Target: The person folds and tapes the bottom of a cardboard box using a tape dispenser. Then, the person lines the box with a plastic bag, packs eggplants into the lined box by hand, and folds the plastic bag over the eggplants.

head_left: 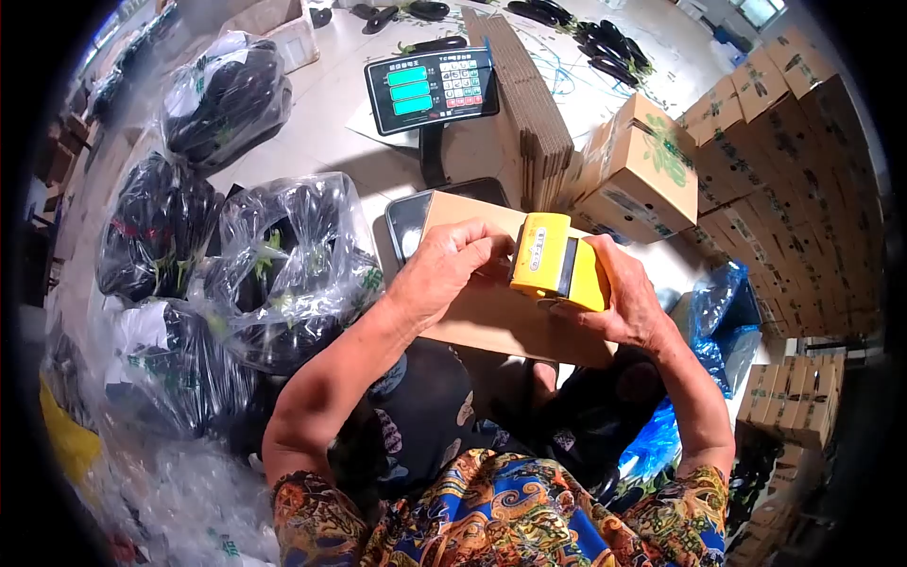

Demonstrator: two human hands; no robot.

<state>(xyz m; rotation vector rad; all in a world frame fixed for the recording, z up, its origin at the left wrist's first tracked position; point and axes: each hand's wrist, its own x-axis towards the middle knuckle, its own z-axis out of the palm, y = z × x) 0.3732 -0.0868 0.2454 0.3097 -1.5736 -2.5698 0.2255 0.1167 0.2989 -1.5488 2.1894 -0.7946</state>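
Two hands up front, and here's the heart of it: the right hand [631, 293] is clamped round one end of the yellow dispenser [553, 269], thumb underneath. Across from it, the left hand [446, 263] has thumb and fingers together, right at the dispenser's other end; whether a strip of tape is pinched there, I can't tell from where I stand. Good form now, I'd say: a firm right grip, the left fingertips fine and light, well clear of any cutting edge, and no twist in whatever tape comes off.

Just beneath, the box [482, 317], a broad brown face of it, lies ahead of the knees [420, 387]. Steady that cardboard, would be my call; if it slides, a strip is likely to go on crooked. Squaring the dispenser to the edge and pressing evenly should keep wrinkles out.

Look beyond: the scale [432, 90], display lit, its platform partly behind the box. Clear bags [293, 246] of eggplants crowd the left side, so that elbow wants care. Over on the right, a closed carton [652, 170], then stacked cartons [775, 198]; flattened cardboard [524, 104] stands between carton and scale. Farthest out, loose eggplants [614, 57] lie across the floor [316, 104].
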